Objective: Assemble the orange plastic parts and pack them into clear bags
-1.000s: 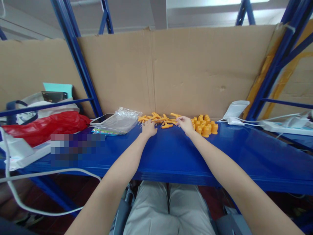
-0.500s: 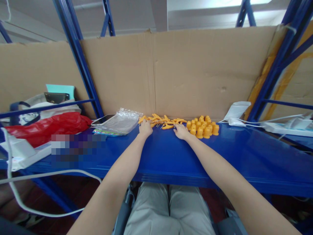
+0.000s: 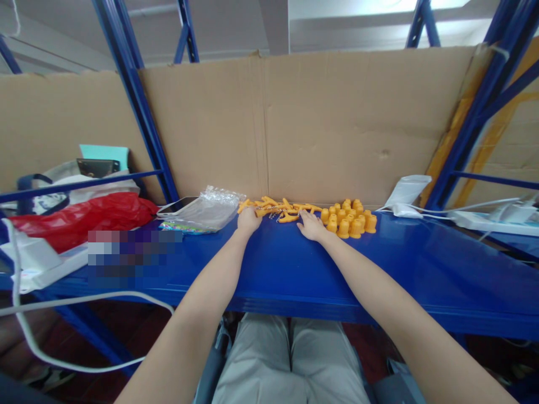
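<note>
Left hand (image 3: 249, 221): curled — hold hidden, cannot tell
Right hand (image 3: 312, 226): fingers apart, left of orange cups (image 3: 344, 227)
Y-shaped orange pieces (image 3: 288, 219): far on table (image 3: 290, 269), mostly between hands
Chains (image 3: 273, 214): tugging could tangle them

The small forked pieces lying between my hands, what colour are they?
The small forked pieces are orange-yellow, best seen in the head view.

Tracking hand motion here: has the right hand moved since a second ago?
Yes: against the cardboard, the right hand has shifted slightly left and away from it.
</note>
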